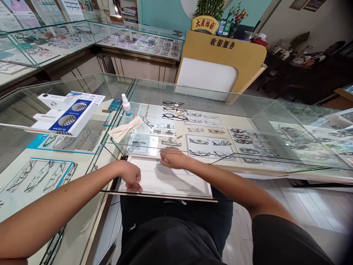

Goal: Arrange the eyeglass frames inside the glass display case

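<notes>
Glass cases full of glasses fill this shop, and the person stands at a glass bench [248, 110] with a white tray [171, 182] pulled out at its near edge. On that tray, near 12 o'clock, the right hand [172, 159] lies palm down with its fingers bent around something small and thin. It looks like a pair of glasses or a part of one, but the hand covers most of it, so I cannot tell for sure, and I cannot tell if the hand grips it or only presses on it. At 9 o'clock from there, the left hand [131, 176] rests at the tray's left side with the fingers curled loosely down and nothing in it. It seems to sit there to keep the tray from sliding. Farther out, toward 12 o'clock, rows of glasses [198, 141] lie flat on white cards under the glass, so people can look but not touch. Three dark pairs [173, 110] sit on top of the glass, easy to reach. At 11 o'clock a small spray bottle [126, 105] stands upright beside a pale cloth [124, 129], close by for wiping lenses. Off at 9 o'clock a blue and white box [70, 116] leans on a white stand. Far back at 1 o'clock is a yellow desk [220, 55] with a plant on it.
</notes>
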`<state>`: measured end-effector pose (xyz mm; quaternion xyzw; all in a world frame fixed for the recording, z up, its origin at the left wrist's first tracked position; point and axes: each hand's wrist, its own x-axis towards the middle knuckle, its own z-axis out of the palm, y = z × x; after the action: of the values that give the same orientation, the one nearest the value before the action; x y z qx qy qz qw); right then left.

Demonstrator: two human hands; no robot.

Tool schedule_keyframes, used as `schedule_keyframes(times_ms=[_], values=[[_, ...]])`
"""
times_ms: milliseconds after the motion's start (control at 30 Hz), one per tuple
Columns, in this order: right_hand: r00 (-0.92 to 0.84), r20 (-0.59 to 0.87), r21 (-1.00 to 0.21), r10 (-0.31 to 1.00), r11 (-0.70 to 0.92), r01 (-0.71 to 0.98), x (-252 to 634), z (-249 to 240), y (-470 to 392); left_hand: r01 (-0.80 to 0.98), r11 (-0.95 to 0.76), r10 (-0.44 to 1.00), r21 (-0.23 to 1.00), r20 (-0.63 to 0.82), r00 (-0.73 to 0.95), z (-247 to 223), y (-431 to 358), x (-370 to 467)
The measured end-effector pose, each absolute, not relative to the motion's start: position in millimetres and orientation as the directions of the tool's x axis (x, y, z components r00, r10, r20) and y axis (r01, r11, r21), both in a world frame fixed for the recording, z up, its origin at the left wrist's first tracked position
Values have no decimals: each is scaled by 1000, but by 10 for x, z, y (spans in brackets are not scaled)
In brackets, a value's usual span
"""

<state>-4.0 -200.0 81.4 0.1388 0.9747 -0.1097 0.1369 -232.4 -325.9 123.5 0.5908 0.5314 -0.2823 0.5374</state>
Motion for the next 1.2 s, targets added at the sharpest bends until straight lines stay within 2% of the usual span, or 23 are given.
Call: schedule_keyframes(times_ms=[67,133,167,233,333,400,533,700,867,1100,1200], values=[[-942,-334,-291,35,947,138,-85,1162,-2283,932,140,326,334,-904,275,1225,-3264,-2321],[-964,-263,-315,-44,948,43,-96,1523,-2382,930,133,328,342,-901,284,1204,-3269,-2322],[-977,-212,-308,-22,950,45,-92,1694,-2333,929,131,329,347,-899,290,1191,-3271,-2324],[-984,-112,-269,137,949,162,-77,1981,-2032,928,128,335,349,-896,291,1170,-3272,-2328],[-916,39,-71,398,916,395,-57,2188,-1271,933,113,350,341,-893,283,1165,-3271,-2324],[-866,96,9,491,870,494,-57,2171,-771,937,101,356,333,-892,279,1182,-3269,-2316],[-845,-29,-11,534,845,535,-129,1956,-202,943,105,352,314,-899,260,1226,-3264,-2305],[-790,-151,0,594,799,601,-285,1789,-107,939,112,374,325,-889,263,1242,-3259,-2317],[-764,-146,-33,629,768,639,-351,1796,-111,939,81,400,335,-874,277,1259,-3256,-2321],[-725,-133,11,676,732,681,-391,1789,-174,943,94,401,320,-879,259,1275,-3258,-2318],[-743,-90,-51,663,742,669,-339,1893,-334,946,95,403,310,-881,248,1281,-3256,-2319]])
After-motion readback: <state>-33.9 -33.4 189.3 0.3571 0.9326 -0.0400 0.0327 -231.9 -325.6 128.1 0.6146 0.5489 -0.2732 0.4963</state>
